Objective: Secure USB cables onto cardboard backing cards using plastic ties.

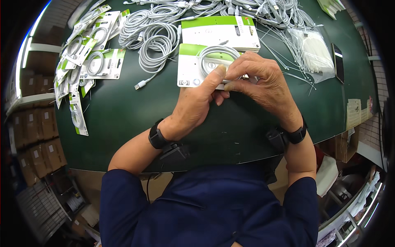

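My left hand grips a white and green backing card by its lower edge, the thumb pressed over a coiled grey USB cable that lies on the card's face. At the coil's right side, my right hand is closed in a pinch, thumb against fingers, with a metal plug showing beside the fingertips. What those fingertips pinch is hidden. Just beyond the held card lies a stack of like cards, without cables on the top one.
Finished-looking carded cables are heaped at the left. Loose coiled cables spread along the far side. At the right lie white cable ties, a clear bag of ties and a dark phone. The green table curves toward me.
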`<state>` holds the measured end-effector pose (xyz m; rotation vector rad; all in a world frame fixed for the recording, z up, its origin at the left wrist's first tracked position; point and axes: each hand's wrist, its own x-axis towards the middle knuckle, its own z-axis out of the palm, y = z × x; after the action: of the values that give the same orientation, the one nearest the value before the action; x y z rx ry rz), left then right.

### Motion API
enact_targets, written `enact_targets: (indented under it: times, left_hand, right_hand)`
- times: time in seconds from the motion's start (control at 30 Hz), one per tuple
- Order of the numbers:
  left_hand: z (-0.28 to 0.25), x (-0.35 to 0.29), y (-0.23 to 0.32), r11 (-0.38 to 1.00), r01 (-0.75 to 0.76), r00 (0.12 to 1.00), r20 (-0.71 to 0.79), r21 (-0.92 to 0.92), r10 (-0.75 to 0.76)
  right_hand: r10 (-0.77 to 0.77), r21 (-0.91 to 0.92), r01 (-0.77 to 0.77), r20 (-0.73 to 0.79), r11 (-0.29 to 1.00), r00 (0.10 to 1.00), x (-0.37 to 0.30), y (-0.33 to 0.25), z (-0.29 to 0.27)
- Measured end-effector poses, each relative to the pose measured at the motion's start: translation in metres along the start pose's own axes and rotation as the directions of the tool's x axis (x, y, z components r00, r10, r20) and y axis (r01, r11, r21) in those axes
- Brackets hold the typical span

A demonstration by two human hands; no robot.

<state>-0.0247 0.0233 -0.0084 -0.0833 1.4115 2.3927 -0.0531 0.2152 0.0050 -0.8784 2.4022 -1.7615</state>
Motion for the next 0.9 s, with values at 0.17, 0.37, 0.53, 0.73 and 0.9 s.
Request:
enact_targets:
  times: [0.17,0.37,0.53,0.73,0.9]
  left_hand:
    - [-0.0033,0.0056,-0.0070,0.997,-0.035,0.993,-0.106,0.063,0.041]
    - [-0.0047,0.0077,-0.0111,0.996,-0.031,0.993,-0.110,0.088,0.041]
    - [-0.0078,0.0085,-0.0090,0.999,-0.004,0.995,-0.096,0.043,0.008]
    - [-0.0066,0.0084,-0.0112,1.000,0.013,0.994,-0.106,0.013,-0.012]
    - [-0.0060,0.0057,-0.0116,0.999,0.021,0.992,-0.124,0.039,-0.016]
  right_hand:
    - [-0.016,-0.016,0.017,0.051,1.000,0.999,-0.0003,0.0019,0.0045]
    - [0.004,-0.008,-0.003,0.118,1.000,0.993,-0.0010,0.0051,-0.0028]
    - [0.075,-0.033,-0.072,0.114,0.997,0.991,-0.0005,0.0057,0.0006]
    - [0.127,-0.036,-0.124,0.110,0.992,0.986,-0.0022,0.0072,-0.0003]
    - [0.111,-0.026,-0.108,0.127,0.994,0.986,-0.0023,0.0110,0.0003]
